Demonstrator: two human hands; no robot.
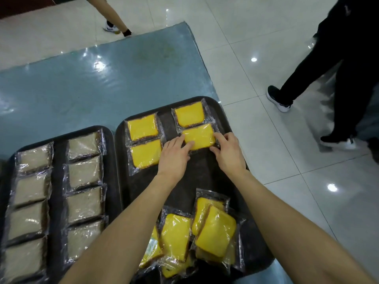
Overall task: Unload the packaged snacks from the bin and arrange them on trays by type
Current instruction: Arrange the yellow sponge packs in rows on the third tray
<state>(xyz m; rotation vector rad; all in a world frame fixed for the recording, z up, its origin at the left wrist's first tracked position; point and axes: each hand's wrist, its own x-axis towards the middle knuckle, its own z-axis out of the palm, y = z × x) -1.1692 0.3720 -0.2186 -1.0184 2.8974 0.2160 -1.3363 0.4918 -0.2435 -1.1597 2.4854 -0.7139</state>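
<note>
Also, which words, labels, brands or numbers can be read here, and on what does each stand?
None is readable.
Yellow snack pack and the others like it: clear wrappers, no legible print.
Pale snack packs: no print visible.
Small dark mark on a wrapper in the near pile: too blurred to read.

Glossy clear plastic wrappers (pixel 200 138), matt dark tray (pixel 205 177)

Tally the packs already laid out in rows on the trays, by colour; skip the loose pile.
yellow packs: 4
pale packs: 8
Total: 12
</note>
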